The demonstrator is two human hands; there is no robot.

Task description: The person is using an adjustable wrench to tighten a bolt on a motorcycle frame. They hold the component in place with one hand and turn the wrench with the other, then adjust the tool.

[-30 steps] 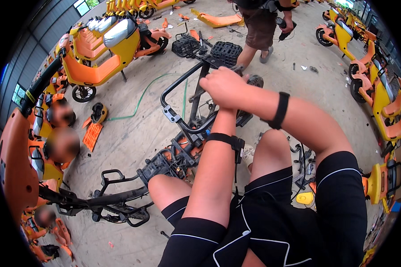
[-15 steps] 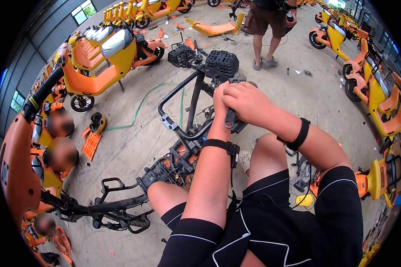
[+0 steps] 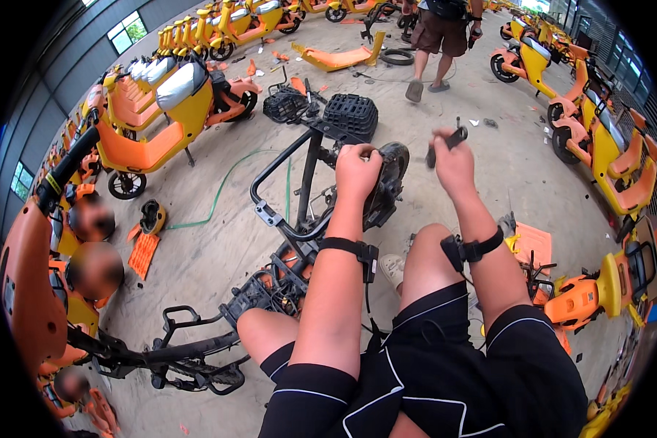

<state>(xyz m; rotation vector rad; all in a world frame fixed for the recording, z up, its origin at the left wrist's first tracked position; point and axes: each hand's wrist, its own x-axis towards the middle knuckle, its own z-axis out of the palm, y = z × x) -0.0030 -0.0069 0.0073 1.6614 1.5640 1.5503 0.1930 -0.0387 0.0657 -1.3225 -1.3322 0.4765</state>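
Observation:
My right hand (image 3: 454,162) is raised to the right of the bare black scooter frame (image 3: 315,175), apart from it. Its fingers wrap round a dark wrench (image 3: 456,137), whose end sticks out above the fist. My left hand (image 3: 358,172) is closed over the frame's far end, beside the wheel (image 3: 394,162). The fingers of that hand curl inward, and whatever they hold or touch is hidden behind them. From there the stripped frame stretches toward the lower left, past my left knee, with loose wiring (image 3: 274,288) in its middle.
Another person (image 3: 439,36) walks at the far side. Orange-and-yellow scooters (image 3: 160,124) stand in rows on both sides. A black basket (image 3: 350,117) adjoins the frame's far end. A green hose (image 3: 223,193), a helmet (image 3: 152,216) and an orange panel (image 3: 144,255) lie on the left floor.
My right hand has come away from my left and moved right with the wrench. My left hand stays at the frame's far end. The other person has shifted a step.

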